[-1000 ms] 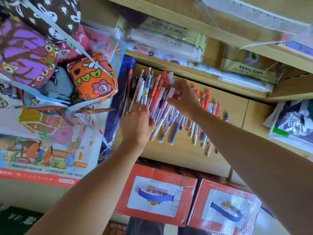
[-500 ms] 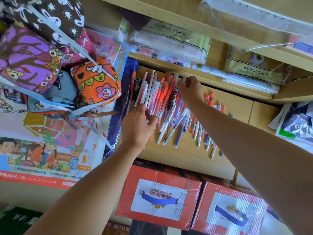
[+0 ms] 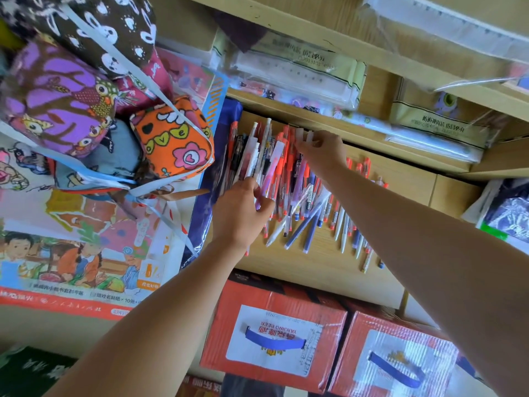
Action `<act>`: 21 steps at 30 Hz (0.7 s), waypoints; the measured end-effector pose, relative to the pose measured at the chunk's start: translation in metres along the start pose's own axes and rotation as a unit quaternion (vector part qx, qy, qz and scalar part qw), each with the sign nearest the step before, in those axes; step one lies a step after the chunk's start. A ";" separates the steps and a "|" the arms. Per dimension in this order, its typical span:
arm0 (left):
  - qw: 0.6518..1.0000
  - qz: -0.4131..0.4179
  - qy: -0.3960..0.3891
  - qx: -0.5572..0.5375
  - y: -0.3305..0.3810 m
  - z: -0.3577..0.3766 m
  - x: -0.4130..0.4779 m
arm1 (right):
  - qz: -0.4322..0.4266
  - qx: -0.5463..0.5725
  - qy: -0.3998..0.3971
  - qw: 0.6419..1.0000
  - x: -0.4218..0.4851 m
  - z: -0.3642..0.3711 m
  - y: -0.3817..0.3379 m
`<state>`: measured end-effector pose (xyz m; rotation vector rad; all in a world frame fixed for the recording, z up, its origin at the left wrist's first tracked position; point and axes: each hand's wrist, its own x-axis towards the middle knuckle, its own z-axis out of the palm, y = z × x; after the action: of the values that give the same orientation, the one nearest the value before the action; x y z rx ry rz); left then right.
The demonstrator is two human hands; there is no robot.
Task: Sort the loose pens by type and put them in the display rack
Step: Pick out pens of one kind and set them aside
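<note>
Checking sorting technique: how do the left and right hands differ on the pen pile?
The left hand grips several pens at the pile's near end; the right hand pinches white pens at its far end. The left hand is at the pile's left side, the right hand over its middle. Both touch pens.

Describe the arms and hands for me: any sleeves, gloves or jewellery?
The left arm and right arm are bare as far as the frame edge, with no sleeves. The left hand and right hand wear no gloves. No ring, watch or wristband shows on the sides in view.
</note>
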<state>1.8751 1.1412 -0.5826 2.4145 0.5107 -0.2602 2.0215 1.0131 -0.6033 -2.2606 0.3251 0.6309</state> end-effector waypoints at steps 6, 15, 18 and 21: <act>1.000 0.003 -0.012 0.005 -0.001 -0.001 0.001 | 0.021 -0.001 -0.027 0.999 0.000 -0.003 -0.001; 0.999 0.008 -0.027 -0.025 -0.002 -0.002 0.000 | 0.008 0.074 -0.047 0.996 -0.009 -0.011 0.004; 0.999 0.018 -0.034 -0.031 0.001 -0.002 -0.001 | -0.011 0.074 -0.058 0.996 -0.015 -0.017 0.008; 0.999 0.014 -0.030 -0.031 0.006 0.001 -0.001 | -0.017 0.046 -0.063 0.997 -0.020 -0.020 0.011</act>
<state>1.8766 1.1364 -0.5800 2.3451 0.4508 -0.2992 2.0070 0.9918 -0.5872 -2.1238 0.2477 0.7222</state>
